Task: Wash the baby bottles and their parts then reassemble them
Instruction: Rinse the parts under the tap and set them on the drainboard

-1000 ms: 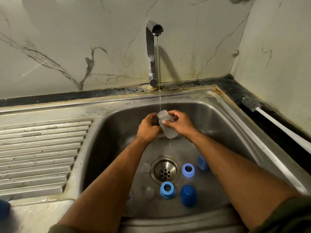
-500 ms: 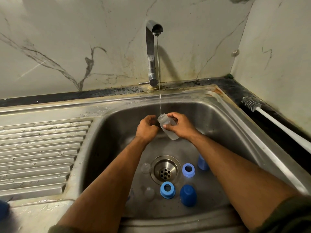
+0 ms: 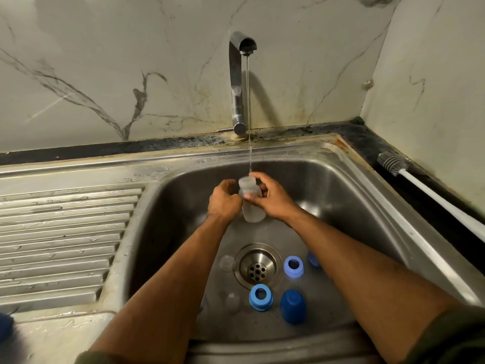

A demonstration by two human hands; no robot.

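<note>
Fingers (image 3: 252, 199) of the right hand (image 3: 273, 200) are curled round the baby bottle (image 3: 250, 199), forefinger arched over its mouth; the left hand (image 3: 223, 202) grips the same bottle from the other side, its fingers bent against the neck and shoulder. Bottle is translucent, frosted, uncapped, with a threaded neck, and stands near upright over the sink (image 3: 341, 179), directly under the tap (image 3: 238, 82). A thin stream of water (image 3: 248, 114) from the tap meets the bottle at its rim. Compared with half a second earlier, the bottle has been turned from a tilted attitude, mouth leaning left, to near vertical, and both hands sit slightly further from the drain (image 3: 257, 266). Around the drain lie two blue collar rings (image 3: 293, 266), a dark blue cap (image 3: 292, 306) and clear teats (image 3: 227, 262), unmoved. Right of the sink, a bottle brush (image 3: 430, 185) lies on the tabletop (image 3: 420, 195).
</note>
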